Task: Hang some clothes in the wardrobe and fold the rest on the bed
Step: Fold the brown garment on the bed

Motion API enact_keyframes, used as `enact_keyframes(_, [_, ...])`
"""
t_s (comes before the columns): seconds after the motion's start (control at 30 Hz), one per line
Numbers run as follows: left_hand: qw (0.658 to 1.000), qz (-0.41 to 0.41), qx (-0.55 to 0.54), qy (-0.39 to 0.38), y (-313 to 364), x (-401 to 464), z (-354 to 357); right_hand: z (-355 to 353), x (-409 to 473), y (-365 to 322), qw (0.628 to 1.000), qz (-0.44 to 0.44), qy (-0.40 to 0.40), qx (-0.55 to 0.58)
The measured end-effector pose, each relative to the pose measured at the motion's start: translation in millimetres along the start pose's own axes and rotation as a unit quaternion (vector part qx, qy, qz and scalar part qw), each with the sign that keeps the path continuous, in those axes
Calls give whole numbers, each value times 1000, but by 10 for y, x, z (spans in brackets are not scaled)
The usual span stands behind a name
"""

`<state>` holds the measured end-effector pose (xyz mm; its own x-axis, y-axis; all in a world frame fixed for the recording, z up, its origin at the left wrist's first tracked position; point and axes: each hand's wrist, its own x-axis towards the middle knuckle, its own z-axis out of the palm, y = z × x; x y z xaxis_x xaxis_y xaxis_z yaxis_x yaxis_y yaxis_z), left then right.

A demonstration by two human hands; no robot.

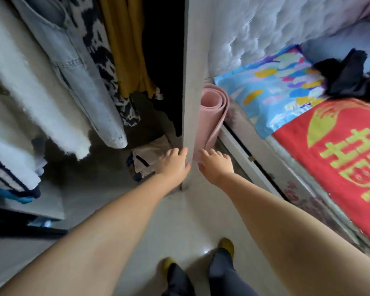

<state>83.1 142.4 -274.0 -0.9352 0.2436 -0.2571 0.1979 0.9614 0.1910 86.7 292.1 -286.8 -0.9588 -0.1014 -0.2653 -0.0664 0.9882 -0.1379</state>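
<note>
The wardrobe stands open on the left, with a white fluffy garment (30, 99), light denim jeans (73, 67), a black-and-white patterned piece (98, 52) and a mustard garment (126, 43) hanging inside. My left hand (173, 163) and my right hand (215, 164) reach forward side by side with relaxed fingers, either side of the wardrobe's side panel (190, 82). Neither hand holds anything. A heap of dark clothes (346, 73) lies on the bed at the right.
A rolled pink mat (213, 116) leans between the panel and the bed. The bed carries a red blanket (340, 159) with yellow characters and a blue patterned cover (273, 92). Beige folded cloth (150, 157) lies on the wardrobe floor. My feet (201, 268) stand on pale tiles.
</note>
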Motion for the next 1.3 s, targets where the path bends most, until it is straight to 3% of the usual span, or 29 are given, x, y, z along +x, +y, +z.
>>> enact_keyframes(0.27, [994, 107, 31, -12, 1594, 542, -94, -358, -555, 1727, 985, 159, 46, 44])
enact_keyframes(0.4, [984, 166, 63, -24, 2752, 715, 17, -430, -1082, 2810, 968, 233, 54, 71])
enact_keyframes(0.53, [956, 280, 88, -19, 4083, 735, 245, -506, -1729, 3935, 944, 312, 74, 77])
enact_keyframes(0.7, [916, 386, 104, -23, 5352, 550, 480, -486, -2479, 4831, 909, 401, 80, 85])
enact_keyframes(1.0, [871, 473, 121, -49, 6585, 568, 836, -321, -3259, 5756, 854, 499, 100, 109])
enact_keyframes(1.3, [852, 503, 119, -77, 7792, 1173, 1221, -307, -3236, 6994, 829, 542, 77, 113])
